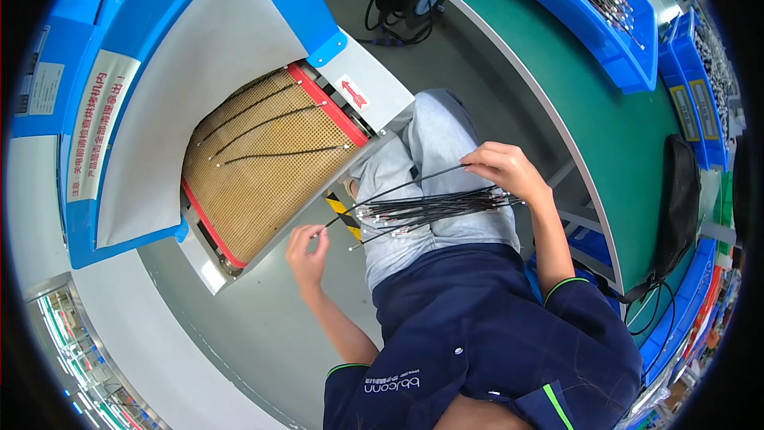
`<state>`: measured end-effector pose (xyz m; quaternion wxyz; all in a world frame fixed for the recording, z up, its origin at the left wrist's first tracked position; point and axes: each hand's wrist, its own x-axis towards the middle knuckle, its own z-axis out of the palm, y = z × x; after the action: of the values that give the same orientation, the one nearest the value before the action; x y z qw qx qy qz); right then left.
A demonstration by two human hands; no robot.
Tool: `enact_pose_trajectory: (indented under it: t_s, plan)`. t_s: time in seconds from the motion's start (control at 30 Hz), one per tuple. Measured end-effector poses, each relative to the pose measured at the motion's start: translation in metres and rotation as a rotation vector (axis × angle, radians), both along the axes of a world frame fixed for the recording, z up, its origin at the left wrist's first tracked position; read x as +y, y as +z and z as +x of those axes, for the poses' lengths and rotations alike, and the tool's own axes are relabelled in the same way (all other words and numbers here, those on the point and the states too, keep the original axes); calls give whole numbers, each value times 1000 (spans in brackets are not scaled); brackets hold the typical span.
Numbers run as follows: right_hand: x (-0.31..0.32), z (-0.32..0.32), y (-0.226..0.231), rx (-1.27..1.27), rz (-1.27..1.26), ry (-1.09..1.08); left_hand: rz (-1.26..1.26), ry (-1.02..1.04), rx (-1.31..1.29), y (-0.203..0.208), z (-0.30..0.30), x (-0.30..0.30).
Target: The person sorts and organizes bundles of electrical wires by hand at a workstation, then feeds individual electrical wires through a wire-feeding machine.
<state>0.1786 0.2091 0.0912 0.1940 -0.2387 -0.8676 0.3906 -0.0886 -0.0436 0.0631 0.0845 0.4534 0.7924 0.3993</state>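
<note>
A thin black cable [398, 186] with small metal ends is stretched at a slant between my two hands above my lap. My left hand [305, 256] pinches its near-left end between thumb and fingertips. At the other end, my right hand [507, 169] grips the cable in a fingertip pinch. Below it, a loose bundle of similar black cables [436, 208] lies across my thighs, their metal ends pointing left and right. Several more cables, such as a slightly curved one [283, 154], rest spaced apart on the tan mesh conveyor belt [255, 199] ahead to the left.
The belt runs into a blue and white machine [179, 87] with a hanging pale cover [159, 151]. On my right curves a green-topped workbench [557, 87] holding a blue bin [597, 40] of cables and a black pouch [679, 207]. A cable reel [410, 4] stands on the floor.
</note>
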Motion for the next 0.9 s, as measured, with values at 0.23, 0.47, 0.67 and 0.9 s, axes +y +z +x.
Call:
enact_pose_trajectory:
  t_s: [0.23, 0.47, 0.67, 0.9]
  plan:
    - [-1, -2, 3, 115, 94, -15, 19, 6, -28, 4, -2, -3]
    - [-3, -4, 0, 144, 10, -26, 45, 4, -19, 7, -5, -7]
    - [-4, -4, 1, 136, 5, -22, 61, -18, 2, 10, -5, -9]
    - [-5, -1, -1, 121, -38, 9, 77, -33, 33, 13, -7, -12]
